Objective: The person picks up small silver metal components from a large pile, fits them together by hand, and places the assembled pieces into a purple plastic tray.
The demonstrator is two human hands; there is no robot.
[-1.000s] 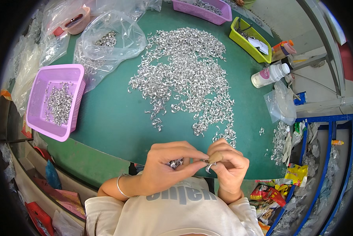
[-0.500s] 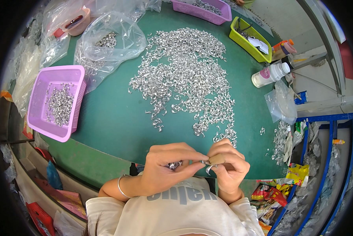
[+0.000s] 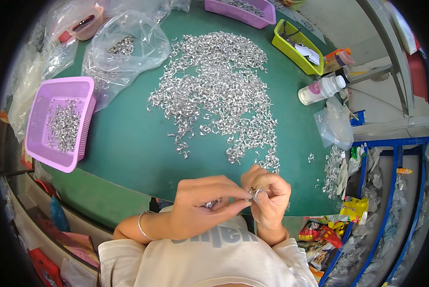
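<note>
Close to my body, at the table's near edge, both hands meet fingertip to fingertip. My right hand [image 3: 271,197] pinches a shiny curved metal piece [image 3: 259,193] between thumb and fingers, its hooked side showing. A tan covering wraps one of that hand's fingers. My left hand [image 3: 200,201] is closed around several silver metal pieces [image 3: 211,203] in its palm, while its thumb and index tip touch the right hand's fingers at the piece. Whether those tips hold a separate piece is hard to see. Beyond them spreads a large heap of similar curved metal pieces [image 3: 224,91].
On the green table [image 3: 123,138], a purple basket [image 3: 86,124] with metal pieces stands left. Behind it lies a clear plastic bag [image 3: 147,57]. A purple tray [image 3: 224,13], a yellow-green basket [image 3: 291,56] and a white bottle [image 3: 321,90] sit far and right. Blue shelving [image 3: 395,191] flanks the right side.
The metal piece in my right fingers has turned and risen, its curve now showing beside the left fingertips. The whole view has shifted slightly, so the table things appear further left.
</note>
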